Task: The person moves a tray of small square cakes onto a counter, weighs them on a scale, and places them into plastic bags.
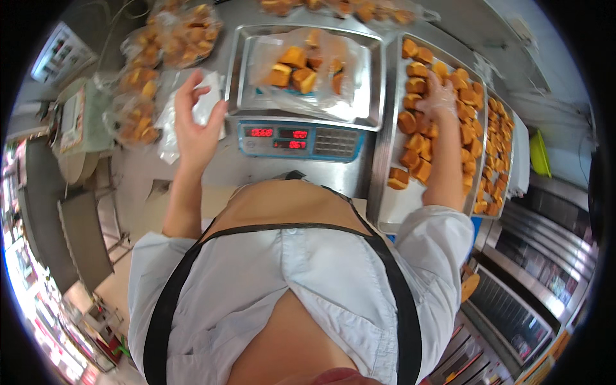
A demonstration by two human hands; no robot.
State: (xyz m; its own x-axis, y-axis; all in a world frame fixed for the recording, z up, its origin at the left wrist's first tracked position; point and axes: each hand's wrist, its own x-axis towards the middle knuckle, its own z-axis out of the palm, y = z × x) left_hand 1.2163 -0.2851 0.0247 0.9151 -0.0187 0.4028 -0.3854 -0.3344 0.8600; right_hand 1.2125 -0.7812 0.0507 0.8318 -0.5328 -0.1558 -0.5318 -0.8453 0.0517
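Observation:
My left hand [197, 127] is raised over a stack of clear plastic bags [166, 139], left of the scale. Its thumb and fingers are apart with nothing between them. In a thin clear plastic glove, my right hand [437, 98] reaches down among golden-brown bread cubes [416, 85] on a long metal tray [392, 209]. Whether its fingers grip a cube is hidden. Before me stands a digital scale [301, 140] with lit red digits and a steel pan [373, 72]. An open plastic bag [353, 53] holding several bread cubes [292, 57] lies in that pan.
Filled bags of bread [139, 122] line the left side, with more bagged bread [337, 7] behind the scale. A second tray of smaller bread pieces [495, 144] adjoins the right tray. A yellow-green plastic container [540, 154] is at far right. The steel table [298, 169] runs underneath.

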